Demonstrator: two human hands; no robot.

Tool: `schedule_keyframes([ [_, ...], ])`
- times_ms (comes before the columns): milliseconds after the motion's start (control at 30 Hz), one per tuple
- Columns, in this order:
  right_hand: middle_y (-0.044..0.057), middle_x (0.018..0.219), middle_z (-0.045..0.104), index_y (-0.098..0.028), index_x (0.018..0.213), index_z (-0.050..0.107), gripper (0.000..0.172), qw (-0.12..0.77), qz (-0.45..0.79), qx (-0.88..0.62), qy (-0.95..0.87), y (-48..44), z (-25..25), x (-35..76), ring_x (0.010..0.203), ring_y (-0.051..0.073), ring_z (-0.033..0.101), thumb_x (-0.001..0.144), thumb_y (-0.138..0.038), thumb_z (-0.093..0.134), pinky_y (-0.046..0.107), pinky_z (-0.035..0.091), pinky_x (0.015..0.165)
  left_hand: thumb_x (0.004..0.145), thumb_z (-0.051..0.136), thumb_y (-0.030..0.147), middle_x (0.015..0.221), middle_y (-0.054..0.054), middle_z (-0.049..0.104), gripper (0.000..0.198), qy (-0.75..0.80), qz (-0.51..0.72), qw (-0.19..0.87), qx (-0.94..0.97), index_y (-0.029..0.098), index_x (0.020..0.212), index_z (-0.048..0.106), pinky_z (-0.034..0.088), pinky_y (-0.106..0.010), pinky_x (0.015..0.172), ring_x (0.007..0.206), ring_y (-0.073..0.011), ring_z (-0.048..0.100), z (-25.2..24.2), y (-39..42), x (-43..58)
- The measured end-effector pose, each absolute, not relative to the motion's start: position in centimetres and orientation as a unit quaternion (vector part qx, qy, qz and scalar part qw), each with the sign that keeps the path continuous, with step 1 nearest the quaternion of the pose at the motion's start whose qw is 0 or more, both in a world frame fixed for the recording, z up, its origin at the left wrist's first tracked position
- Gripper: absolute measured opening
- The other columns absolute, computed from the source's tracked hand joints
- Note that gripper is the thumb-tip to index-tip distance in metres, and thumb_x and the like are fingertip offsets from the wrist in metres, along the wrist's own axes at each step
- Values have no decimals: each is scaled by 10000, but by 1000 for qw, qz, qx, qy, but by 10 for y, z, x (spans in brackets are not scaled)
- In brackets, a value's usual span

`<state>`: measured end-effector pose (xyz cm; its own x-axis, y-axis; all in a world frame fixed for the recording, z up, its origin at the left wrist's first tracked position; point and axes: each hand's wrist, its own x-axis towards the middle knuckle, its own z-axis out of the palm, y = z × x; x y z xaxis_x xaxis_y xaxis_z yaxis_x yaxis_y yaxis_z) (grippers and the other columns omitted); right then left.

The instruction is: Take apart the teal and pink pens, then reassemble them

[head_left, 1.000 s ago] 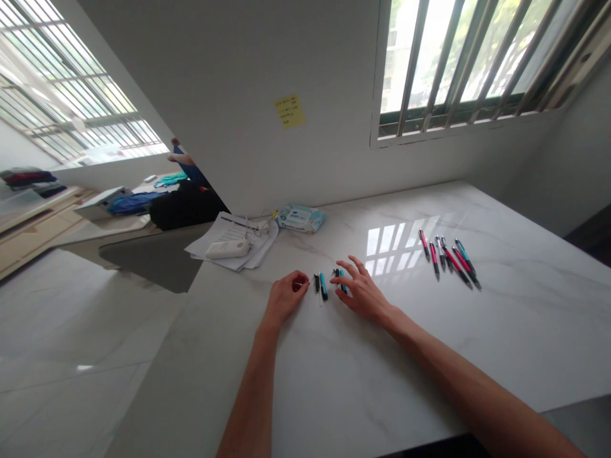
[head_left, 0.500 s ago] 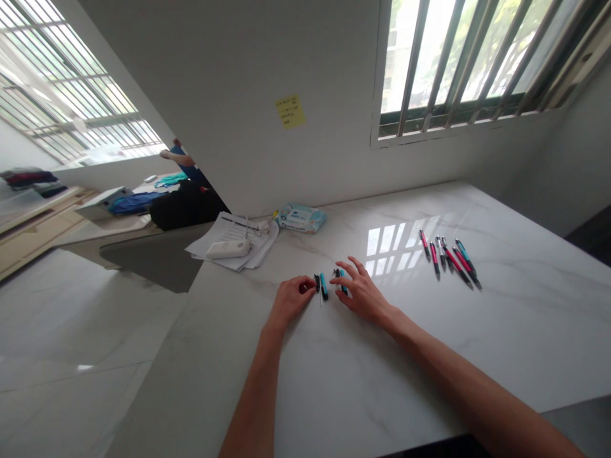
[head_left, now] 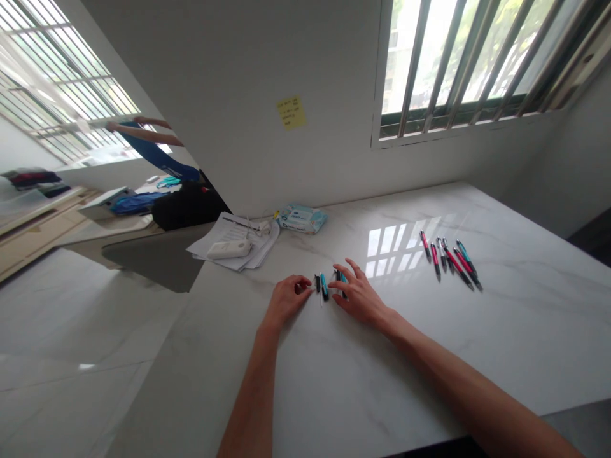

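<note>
My left hand [head_left: 288, 298] rests at the left of a small group of pen parts, its thumb and forefinger curled together in a pinch. Whatever lies between those fingertips is too small to make out. Close by its fingertips is a short black pen part [head_left: 317, 283]. To the right of that lie a thin white refill [head_left: 321, 296] and a teal pen barrel [head_left: 324, 286] with a black end. My right hand [head_left: 357, 291] is open, fingers spread above more black and teal pen pieces [head_left: 343, 278], which it partly hides.
Several pink, teal and silver pens [head_left: 451, 257] lie at the right. At the back left, papers [head_left: 260, 251] bear a white power strip [head_left: 229, 249], beside a wipes pack [head_left: 301, 218]. A yellow note [head_left: 291, 113] is on the wall. A person's arms [head_left: 147, 132] hold blue cloth behind the partition.
My left hand has drawn slightly left, away from the black part. My right hand has shifted a little left over its pieces. In the background, the person has raised the blue cloth.
</note>
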<state>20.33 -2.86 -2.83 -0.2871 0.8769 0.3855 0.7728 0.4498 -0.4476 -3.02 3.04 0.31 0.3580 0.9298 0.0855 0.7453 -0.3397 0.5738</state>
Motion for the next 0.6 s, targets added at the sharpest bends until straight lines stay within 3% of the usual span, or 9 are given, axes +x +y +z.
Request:
schedule_keyframes([
  [600, 87, 1591, 427, -296, 1260, 734, 329, 274, 91, -522, -802, -25, -38, 199, 1560, 377, 155, 942, -260, 657, 614, 288, 1225, 878, 640, 303, 879, -44, 742, 187, 522, 200, 188, 807, 214, 937, 793, 470, -308, 754, 784, -197, 660, -2, 28, -22],
])
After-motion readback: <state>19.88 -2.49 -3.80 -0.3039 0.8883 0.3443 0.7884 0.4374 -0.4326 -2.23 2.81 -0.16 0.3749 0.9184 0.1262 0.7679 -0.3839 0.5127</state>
